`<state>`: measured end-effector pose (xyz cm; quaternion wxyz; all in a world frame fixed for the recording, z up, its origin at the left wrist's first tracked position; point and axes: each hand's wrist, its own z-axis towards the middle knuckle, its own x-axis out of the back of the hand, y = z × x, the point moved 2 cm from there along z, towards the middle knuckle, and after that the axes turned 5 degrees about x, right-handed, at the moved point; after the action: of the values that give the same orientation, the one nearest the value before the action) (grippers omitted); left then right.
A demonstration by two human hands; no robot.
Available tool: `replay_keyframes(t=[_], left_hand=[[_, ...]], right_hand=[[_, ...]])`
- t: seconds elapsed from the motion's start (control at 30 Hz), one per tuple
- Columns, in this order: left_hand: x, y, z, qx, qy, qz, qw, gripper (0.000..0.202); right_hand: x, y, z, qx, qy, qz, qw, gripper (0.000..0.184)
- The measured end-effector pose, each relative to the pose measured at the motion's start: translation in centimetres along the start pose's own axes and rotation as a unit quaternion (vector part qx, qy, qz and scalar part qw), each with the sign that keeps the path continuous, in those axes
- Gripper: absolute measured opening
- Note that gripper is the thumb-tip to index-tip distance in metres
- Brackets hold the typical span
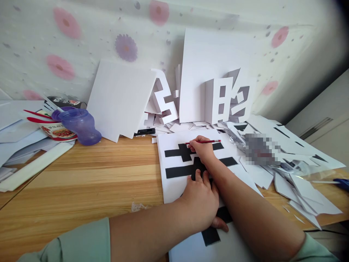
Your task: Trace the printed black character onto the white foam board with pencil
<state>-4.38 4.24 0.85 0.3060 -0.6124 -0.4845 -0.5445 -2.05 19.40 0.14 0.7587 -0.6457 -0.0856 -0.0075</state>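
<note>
A red pencil is gripped in my right hand, lying nearly level over the upper part of a white sheet. Black cut-out shapes with long bars and square blocks lie on this sheet. My left hand rests flat on the sheet below the right one, fingers spread over the lower black shapes and partly covering them. Under its thumb, another black piece shows near the bottom. The pencil's tip is too small to make out against the black shape.
Folded white paper characters and white boards lean against the flowered wall covering. At left stand a purple cup and a food tub. Paper scraps and a blurred patch are at right. A black cutter lies behind.
</note>
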Motion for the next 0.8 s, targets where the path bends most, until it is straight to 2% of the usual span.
replay_keyframes(t=[0.27, 0.8], left_hand=[[-0.05, -0.11, 0.04, -0.001, 0.007, -0.002, 1.000, 0.120], [-0.13, -0.15, 0.05, 0.001, 0.015, -0.002, 1.000, 0.120]], right_hand=[[0.72, 0.04, 0.17, -0.011, 0.033, 0.013, 0.999, 0.008], [1.01, 0.13, 0.31, -0.009, 0.037, 0.016, 0.999, 0.014]])
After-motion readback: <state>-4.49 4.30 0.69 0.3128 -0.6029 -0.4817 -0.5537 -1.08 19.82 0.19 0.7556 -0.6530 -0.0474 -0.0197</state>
